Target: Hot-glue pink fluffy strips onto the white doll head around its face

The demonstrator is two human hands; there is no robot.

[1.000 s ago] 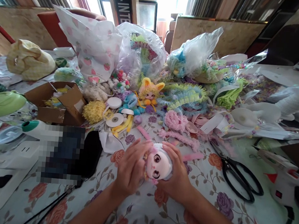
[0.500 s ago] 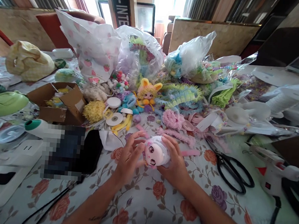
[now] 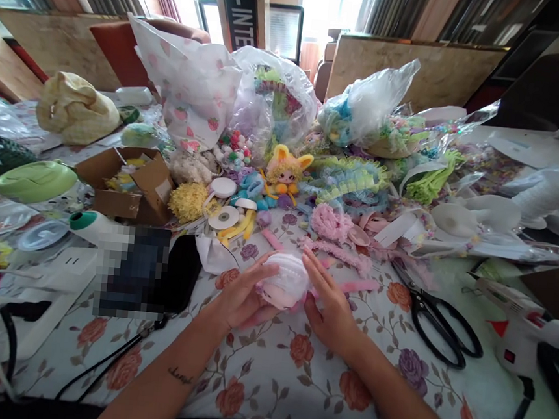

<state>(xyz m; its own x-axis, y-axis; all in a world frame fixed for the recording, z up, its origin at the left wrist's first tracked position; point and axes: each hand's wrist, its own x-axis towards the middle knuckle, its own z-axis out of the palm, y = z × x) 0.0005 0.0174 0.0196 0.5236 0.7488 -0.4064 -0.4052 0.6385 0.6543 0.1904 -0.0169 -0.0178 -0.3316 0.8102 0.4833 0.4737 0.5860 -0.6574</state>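
A doll's head [image 3: 285, 283] with a white cap-like covering and pink parts below is between my hands, over the flowered tablecloth. Its crown is turned up and the printed face is mostly out of sight. My left hand [image 3: 247, 295] is closed around its left side, thumb over the covering. Along the doll's right side lies my right hand [image 3: 328, 305], fingers stretched out and thumb apart; whether its fingertips press on the doll cannot be made out. Just behind are fuzzy pink strips [image 3: 343, 259] and a fluffy pink ball of yarn [image 3: 331, 222].
Black-handled scissors [image 3: 439, 318] and a glue gun [image 3: 514, 321] lie to the right. On the left are a phone [image 3: 182, 273], a cone of thread [image 3: 99, 227] and a cardboard box [image 3: 127, 186]. A yellow-eared doll [image 3: 286, 171] sits among bagged trims at the back.
The doll has been turned so its face points down and away and its white crown shows. My left hand has wrapped around it; my right hand's fingers have straightened.
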